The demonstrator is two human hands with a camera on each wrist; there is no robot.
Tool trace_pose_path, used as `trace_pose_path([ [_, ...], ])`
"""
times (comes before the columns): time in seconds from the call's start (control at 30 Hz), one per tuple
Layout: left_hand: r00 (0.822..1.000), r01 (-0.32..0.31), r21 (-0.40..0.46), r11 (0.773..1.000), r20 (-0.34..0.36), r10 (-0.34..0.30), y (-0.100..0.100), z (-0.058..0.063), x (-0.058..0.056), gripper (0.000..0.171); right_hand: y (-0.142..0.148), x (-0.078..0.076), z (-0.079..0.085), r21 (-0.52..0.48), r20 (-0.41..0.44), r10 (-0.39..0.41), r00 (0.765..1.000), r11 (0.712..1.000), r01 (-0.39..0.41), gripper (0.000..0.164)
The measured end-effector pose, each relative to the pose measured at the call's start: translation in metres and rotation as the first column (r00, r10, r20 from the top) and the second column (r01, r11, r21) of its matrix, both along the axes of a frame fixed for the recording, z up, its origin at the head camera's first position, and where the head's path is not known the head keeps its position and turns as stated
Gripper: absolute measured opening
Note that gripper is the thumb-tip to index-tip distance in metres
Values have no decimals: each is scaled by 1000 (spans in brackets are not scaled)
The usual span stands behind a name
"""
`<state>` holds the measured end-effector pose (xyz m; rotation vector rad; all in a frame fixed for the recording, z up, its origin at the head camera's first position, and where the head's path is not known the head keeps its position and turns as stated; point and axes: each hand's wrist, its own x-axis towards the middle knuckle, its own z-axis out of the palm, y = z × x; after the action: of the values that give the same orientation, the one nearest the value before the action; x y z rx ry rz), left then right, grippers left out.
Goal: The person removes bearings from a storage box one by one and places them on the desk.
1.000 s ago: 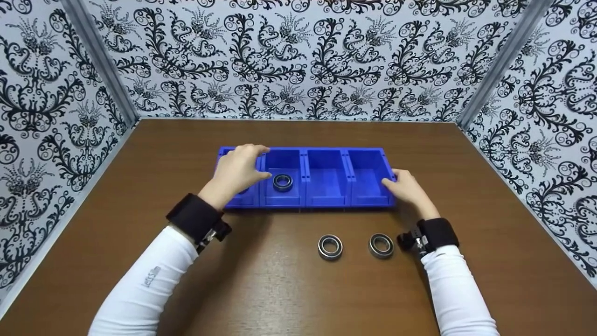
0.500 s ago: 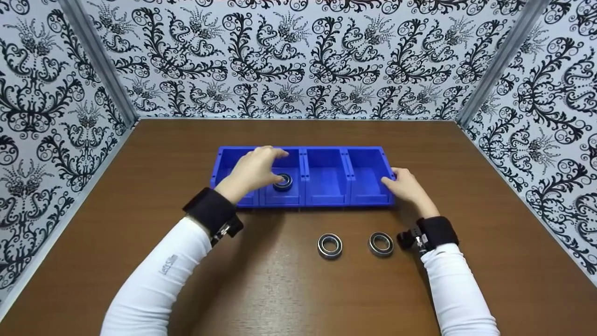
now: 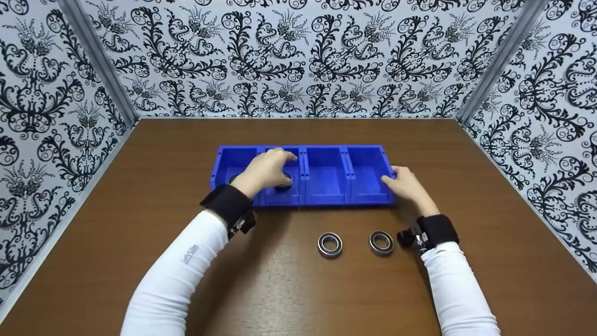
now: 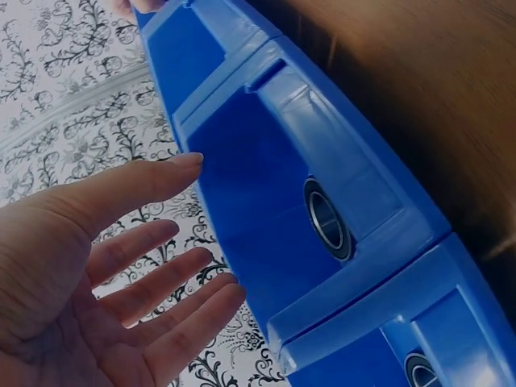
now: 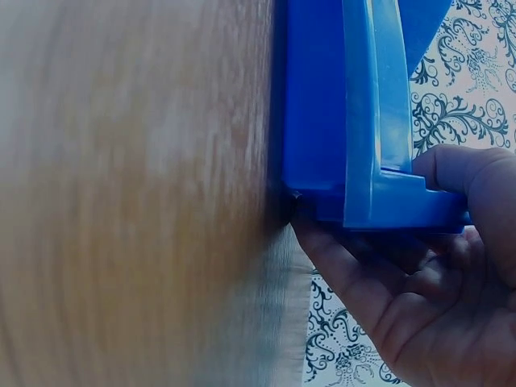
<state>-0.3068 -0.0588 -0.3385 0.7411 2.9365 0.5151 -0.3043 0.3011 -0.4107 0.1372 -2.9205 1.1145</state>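
Note:
A blue four-part storage bin (image 3: 325, 199) sits on the brown table. My left hand (image 3: 266, 171) is over its second compartment from the left, fingers spread and holding nothing. Below it lies a ball bearing (image 4: 328, 219), seen in the left wrist view at the compartment's front; in the head view the hand partly covers it. Another bearing (image 4: 421, 372) shows in the leftmost compartment, mostly behind my left wrist in the head view. At the bin's right end my right hand (image 3: 405, 185) grips the side wall, thumb over the rim and fingers beneath in the right wrist view.
Two more bearings, a left one (image 3: 329, 245) and a right one (image 3: 381, 243), lie on the table (image 3: 298, 298) in front of the bin. Patterned wall panels (image 3: 298, 56) enclose the table at the back and both sides.
My left hand has moved right, from the leftmost compartment to over the second one, with its fingers still apart. The right hand stays on the bin's end.

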Motion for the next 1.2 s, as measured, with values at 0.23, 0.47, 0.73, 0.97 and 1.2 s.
trace_pose_path([
  [0.23,1000,-2,-46,999,-14,1,5,-4,-4,60,1,0,0,0,2,6,1000,1000,-6,37],
  [0.47,1000,-19,-90,996,-23,17,11,-7,-9,56,0,1,2,4,-10,-2,1000,1000,2,37],
  [0.73,998,-57,-128,990,23,61,13,-13,-12,60,0,1,2,-28,-10,12,1000,1000,-13,37],
  [0.97,996,-76,-137,988,27,81,15,-16,-15,58,2,1,2,-61,-36,36,999,997,-38,41],
  [1.2,994,-90,-146,985,50,98,16,-19,-16,55,1,0,0,-18,2,1,1000,1000,0,39],
])
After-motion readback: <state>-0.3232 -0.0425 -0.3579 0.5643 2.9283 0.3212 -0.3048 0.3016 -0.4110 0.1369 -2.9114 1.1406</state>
